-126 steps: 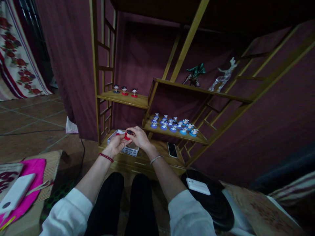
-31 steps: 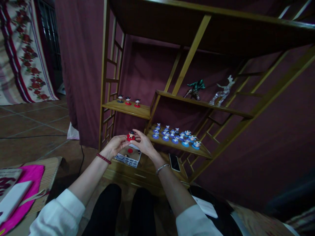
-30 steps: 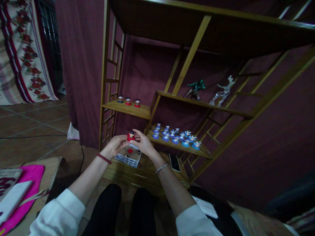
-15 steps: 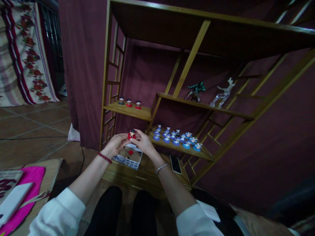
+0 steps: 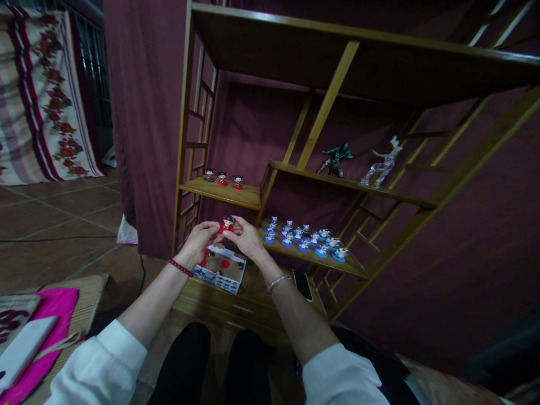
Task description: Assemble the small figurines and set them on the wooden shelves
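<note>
Between my two hands is a small red figurine [image 5: 227, 223] with black hair, held upright by its base. My left hand [image 5: 202, 239] pinches it from the left, and my right hand [image 5: 245, 237] grips it from the right, thumb at the front. Below them stands an open cardboard box [image 5: 219, 281] with a few red and black pieces inside; my hands hide part of its back edge. Three similar figurines [image 5: 223, 179] stand in a row on the small upper left shelf [image 5: 219, 193], just above my hands.
Several blue and purple figurines [image 5: 304, 244] crowd the lower right shelf. A phone [image 5: 302, 285] lies on the bottom board. Higher up stand a green-caped statuette [image 5: 336, 160] and a clear deer figure [image 5: 383, 163]. The shelf's wooden upright [image 5: 185, 129] rises at the left.
My hands have risen slightly with the red figurine, and more of the box shows beneath them. The view has shifted a little; the shelf figurines stay in place.
</note>
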`<state>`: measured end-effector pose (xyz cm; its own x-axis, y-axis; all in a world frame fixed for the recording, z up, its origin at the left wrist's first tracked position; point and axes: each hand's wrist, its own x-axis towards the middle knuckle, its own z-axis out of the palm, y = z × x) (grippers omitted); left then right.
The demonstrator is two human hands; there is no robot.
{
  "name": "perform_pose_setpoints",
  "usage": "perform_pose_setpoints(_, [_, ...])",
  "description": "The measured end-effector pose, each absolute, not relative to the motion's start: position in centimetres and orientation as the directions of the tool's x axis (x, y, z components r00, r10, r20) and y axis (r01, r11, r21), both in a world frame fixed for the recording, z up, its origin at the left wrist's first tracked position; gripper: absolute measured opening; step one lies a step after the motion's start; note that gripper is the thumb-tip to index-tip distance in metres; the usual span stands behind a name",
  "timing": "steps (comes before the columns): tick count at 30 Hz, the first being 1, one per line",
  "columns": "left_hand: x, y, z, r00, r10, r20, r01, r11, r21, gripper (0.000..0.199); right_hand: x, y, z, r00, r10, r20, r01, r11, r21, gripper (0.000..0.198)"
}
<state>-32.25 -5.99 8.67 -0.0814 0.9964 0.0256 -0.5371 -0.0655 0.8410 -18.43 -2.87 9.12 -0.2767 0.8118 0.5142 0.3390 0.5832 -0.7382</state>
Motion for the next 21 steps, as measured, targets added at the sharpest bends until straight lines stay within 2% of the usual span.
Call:
perform_pose_setpoints(13, [-31.6,-5.3,9.8,-0.189,0.96,0.206,-0.438,-0.27,0.858,0.022,-18.9,-1.4,11.2,-0.268,0.787,0.555,0.41,0.615,-0.674,0.043])
perform_pose_setpoints(21, [-31.6,-3.4,10.2,-0.274,0.876,0.397,-0.187,-0.453,0.872,0.028,-19.3,-0.3,13.1,-0.274,0.753,0.599,0.449,0.651,-0.613,0.04])
